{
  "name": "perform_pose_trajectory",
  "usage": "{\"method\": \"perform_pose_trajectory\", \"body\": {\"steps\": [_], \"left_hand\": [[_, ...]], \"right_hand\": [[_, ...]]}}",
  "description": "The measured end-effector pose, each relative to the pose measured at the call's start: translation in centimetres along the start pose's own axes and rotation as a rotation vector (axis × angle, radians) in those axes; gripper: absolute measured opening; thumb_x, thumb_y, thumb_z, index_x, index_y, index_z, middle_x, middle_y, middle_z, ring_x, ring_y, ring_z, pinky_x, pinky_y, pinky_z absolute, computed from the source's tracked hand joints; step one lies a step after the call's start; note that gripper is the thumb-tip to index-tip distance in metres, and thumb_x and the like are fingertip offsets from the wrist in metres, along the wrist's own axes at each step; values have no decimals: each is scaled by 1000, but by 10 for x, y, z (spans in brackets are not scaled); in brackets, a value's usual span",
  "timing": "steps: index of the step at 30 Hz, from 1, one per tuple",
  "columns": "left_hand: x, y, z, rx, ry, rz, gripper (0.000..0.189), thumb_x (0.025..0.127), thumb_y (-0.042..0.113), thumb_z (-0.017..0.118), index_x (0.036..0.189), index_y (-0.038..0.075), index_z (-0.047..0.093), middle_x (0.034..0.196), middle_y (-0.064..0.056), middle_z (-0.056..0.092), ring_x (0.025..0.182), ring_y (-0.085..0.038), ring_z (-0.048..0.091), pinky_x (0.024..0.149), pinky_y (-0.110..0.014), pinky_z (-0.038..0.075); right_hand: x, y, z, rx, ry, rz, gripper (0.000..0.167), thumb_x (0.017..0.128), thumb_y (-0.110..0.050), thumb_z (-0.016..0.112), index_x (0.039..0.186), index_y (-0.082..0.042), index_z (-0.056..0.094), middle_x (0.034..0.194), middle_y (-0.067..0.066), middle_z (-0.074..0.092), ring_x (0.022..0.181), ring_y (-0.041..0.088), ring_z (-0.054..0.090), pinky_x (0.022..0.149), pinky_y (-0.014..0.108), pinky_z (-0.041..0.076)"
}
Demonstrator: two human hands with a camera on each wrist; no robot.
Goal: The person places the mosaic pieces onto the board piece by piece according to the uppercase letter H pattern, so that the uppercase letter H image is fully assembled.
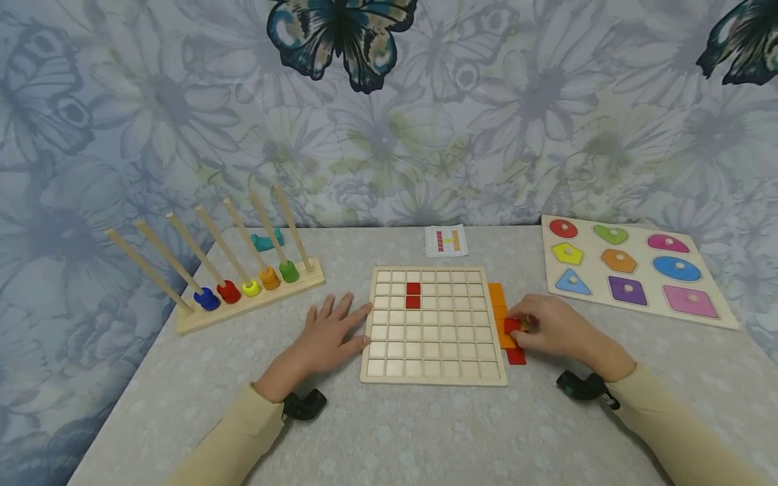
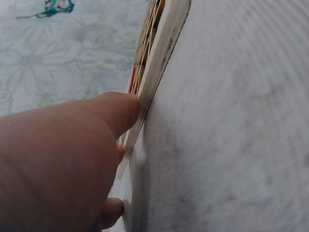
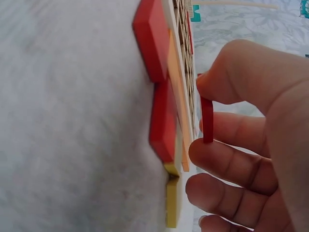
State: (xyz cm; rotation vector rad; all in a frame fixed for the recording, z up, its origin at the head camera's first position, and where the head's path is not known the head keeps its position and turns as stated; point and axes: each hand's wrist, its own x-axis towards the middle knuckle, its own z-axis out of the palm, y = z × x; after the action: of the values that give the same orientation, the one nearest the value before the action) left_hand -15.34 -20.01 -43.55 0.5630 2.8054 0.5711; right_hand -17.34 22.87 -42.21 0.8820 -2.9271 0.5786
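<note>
My right hand (image 1: 556, 327) pinches a red square tile (image 3: 207, 121) between thumb and fingertips, just right of the wooden grid board (image 1: 440, 374). Below it, along the board's right edge, lie orange tiles (image 1: 497, 295) and another red tile (image 1: 516, 356). The right wrist view also shows yellow tiles (image 3: 171, 203), which my hand mostly hides from the head view. Two red tiles (image 1: 413, 295) sit one above the other in the board's upper cells. With fingers spread, my left hand (image 1: 325, 341) lies at the board's left edge, thumb and index tips against the rim.
Behind the board lies a small pattern card (image 1: 446, 241) with coloured squares. A peg stand (image 1: 255, 297) with coloured rings is on the left, a teal piece (image 1: 264, 241) behind it. On the right lies a knobbed shape puzzle (image 1: 638, 270). A patterned wall bounds the table's back.
</note>
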Motion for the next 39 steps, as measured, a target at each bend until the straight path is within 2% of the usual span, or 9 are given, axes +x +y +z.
{"method": "perform_pose_trajectory", "body": {"steps": [9,14,26,31,39], "left_hand": [[0,-2,2,1,8,5,63,105,45,53,162,23,34,170,-23,16,155,-55,4,116,-80,5],[2,-2,1,-1,-1,2,64,105,45,52,162,24,32,170,-22,14,155,-54,3,116,-79,4],[0,-1,0,-10,2,3,62,106,44,51,162,22,34,170,-23,16,155,-56,4,115,-80,5],[0,-2,0,-8,6,4,62,106,43,52,162,22,34,170,-23,16,155,-55,4,116,-80,5],[0,-2,0,-8,5,4,62,106,44,52,161,22,34,170,-23,17,155,-55,5,116,-80,5]], "right_hand": [[1,-1,-8,11,-9,53,20,81,-15,82,100,-10,78,82,-7,65,73,7,52,66,21,49],[4,-4,-14,2,-21,63,23,82,-16,81,103,-8,77,82,-6,65,70,7,50,62,20,47],[20,-11,-12,-19,16,-14,17,82,-18,81,97,-10,77,79,-4,64,69,9,51,60,21,44],[35,-21,-11,-13,12,-50,18,83,-21,81,98,-11,77,76,-3,59,67,7,47,58,21,41],[60,-39,-2,-21,2,-138,24,84,-27,81,102,-12,77,86,-4,67,70,7,50,63,22,44]]}}
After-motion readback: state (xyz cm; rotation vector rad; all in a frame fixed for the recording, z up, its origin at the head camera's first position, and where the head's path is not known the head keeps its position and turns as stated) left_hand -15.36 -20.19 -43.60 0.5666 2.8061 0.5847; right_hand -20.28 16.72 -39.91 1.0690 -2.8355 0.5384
